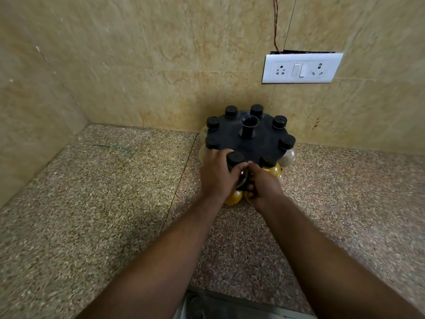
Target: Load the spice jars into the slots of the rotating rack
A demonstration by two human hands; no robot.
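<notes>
While both hands (239, 180) on jar (235, 161)

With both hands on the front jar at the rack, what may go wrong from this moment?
1. The left hand and right hand crowd one jar; its neck may miss the slot and the grip may slip.
2. Pushing on the rack could turn it, since it rotates, moving the slot away.
3. The yellow jar sits beside the right hand and might get knocked.
</notes>
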